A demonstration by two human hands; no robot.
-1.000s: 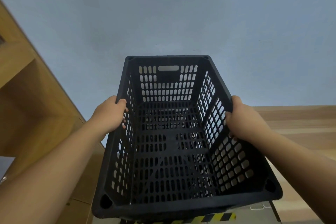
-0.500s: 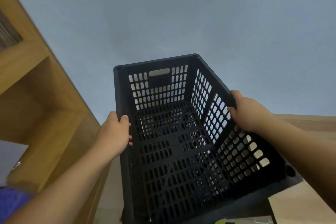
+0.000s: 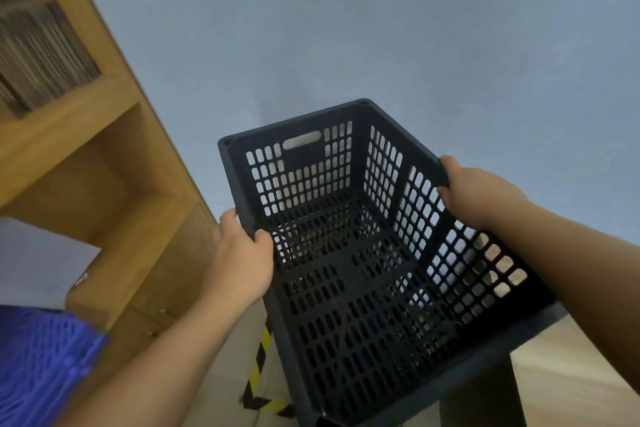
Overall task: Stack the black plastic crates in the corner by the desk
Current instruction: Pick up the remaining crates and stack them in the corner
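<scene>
A black plastic crate (image 3: 363, 305) with slotted walls and an empty inside fills the middle of the view, turned so its far end points up and left toward the blue wall. My left hand (image 3: 242, 260) grips its left long rim, thumb inside. My right hand (image 3: 474, 191) grips the right long rim. Below the crate's near right corner a dark shape (image 3: 481, 388) shows; I cannot tell whether it is another crate.
A wooden shelf unit (image 3: 114, 191) stands at the left, with stacked items on its upper shelf (image 3: 41, 52). A blue perforated crate (image 3: 45, 364) sits at the lower left. Yellow-black tape (image 3: 258, 367) marks the floor. Wooden flooring (image 3: 568, 378) lies at the right.
The crate has swung to the right and tilted, held in both hands. My view has shifted, and the shelf, blue crate and floor tape have come into sight.
</scene>
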